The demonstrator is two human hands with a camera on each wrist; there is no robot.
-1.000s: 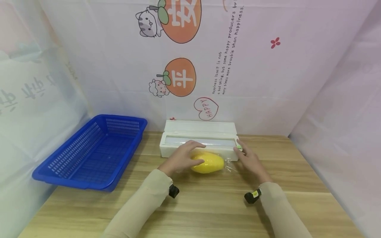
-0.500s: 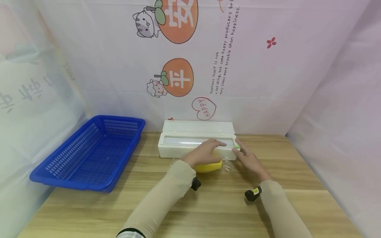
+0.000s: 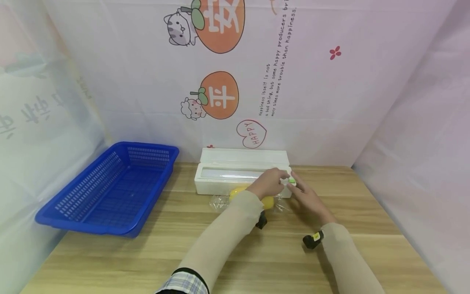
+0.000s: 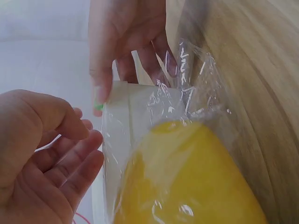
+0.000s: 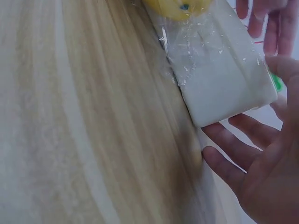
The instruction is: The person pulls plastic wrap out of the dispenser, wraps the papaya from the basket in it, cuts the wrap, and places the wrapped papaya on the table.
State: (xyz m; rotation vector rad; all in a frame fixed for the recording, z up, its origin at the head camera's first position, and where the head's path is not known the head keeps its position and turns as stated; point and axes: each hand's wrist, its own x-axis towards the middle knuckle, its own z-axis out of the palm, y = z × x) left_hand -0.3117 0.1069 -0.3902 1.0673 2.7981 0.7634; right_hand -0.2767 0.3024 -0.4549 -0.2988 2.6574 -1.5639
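Note:
A white cling film dispenser box (image 3: 213, 187) lies on the table with its lid raised and a film roll inside. In front of it a yellow mango-like fruit (image 3: 269, 203) sits wrapped in clear film (image 4: 205, 84), its loose ends crumpled at both sides. My left hand (image 3: 269, 182) reaches across over the fruit to the box's right end, fingers loosely bent with nothing between them. My right hand (image 3: 310, 200) grips that right end, its thumb beside the green slider (image 3: 291, 179) and its fingers (image 5: 233, 144) against the end face.
A blue plastic basket (image 3: 154, 196) stands at the left of the wooden table (image 3: 293, 265). Printed white cloth (image 3: 312, 94) hangs behind and at both sides, right behind the box's raised lid.
My left hand has moved right from the fruit to the box's right end, near the slider. My right hand stays at the box's end. The view has shifted slightly.

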